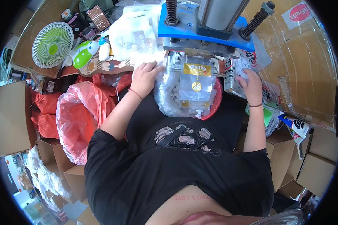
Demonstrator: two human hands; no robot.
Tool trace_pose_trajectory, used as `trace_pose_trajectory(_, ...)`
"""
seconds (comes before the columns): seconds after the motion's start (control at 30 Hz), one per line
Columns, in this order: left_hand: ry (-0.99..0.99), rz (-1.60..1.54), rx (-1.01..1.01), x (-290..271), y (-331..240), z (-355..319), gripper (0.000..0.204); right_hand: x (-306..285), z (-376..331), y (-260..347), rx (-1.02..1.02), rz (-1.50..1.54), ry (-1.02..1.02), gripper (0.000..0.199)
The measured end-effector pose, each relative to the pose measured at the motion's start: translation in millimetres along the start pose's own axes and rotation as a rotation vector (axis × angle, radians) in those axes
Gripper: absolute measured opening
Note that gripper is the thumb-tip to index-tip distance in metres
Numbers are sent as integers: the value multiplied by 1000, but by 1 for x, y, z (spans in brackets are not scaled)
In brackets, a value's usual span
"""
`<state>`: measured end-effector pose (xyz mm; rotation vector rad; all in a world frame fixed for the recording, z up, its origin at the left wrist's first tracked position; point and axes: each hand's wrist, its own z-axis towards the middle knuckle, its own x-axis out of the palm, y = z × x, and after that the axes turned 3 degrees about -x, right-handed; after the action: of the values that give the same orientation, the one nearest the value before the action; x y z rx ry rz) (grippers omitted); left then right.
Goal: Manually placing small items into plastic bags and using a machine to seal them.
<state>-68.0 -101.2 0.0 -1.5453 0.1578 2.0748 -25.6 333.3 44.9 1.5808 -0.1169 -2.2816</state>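
Note:
My left hand [148, 77] lies with its fingers stretched over the near edge of a stack of whitish plastic pouches [133, 32]. At the right, my right hand [251, 84] has its fingers curled in a heap of small white plastic pieces [243, 64] in an open box [229, 77]; what its fingertips grip is hidden. Between the hands, under the press [204, 24], a clear pouch with a yellow printed panel [196, 80] lies on other pouches. A white spout [199, 112] shows at the pile's lower end. The pile rests in a red basin [217, 97] on my lap.
The press has a blue plate and spring-wrapped posts. A fan [53, 45], phone [98, 18] and white mouse [104, 52] stand at the back left. A red plastic bag [73, 123] gapes at my left. Cardboard [304, 67] walls the right side, above a green container [267, 116].

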Motion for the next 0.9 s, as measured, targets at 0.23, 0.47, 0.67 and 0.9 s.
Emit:
trace_pose_trajectory(0.23,102,-1039,-485,-6,-51,-7,18,2,2,13,-58,-32,-236,24)
trace_pose_trajectory(0.47,422,-1117,-380,7,-100,-4,14,-6,13,34,-9,227,-101,18)
trace_pose_trajectory(0.67,593,-1269,-359,18,-124,-7,15,-22,29,115,-133,655,114,18)
trace_pose_trajectory(0.9,868,-1781,-450,5,-149,-8,24,-34,34,84,-297,541,366,18)
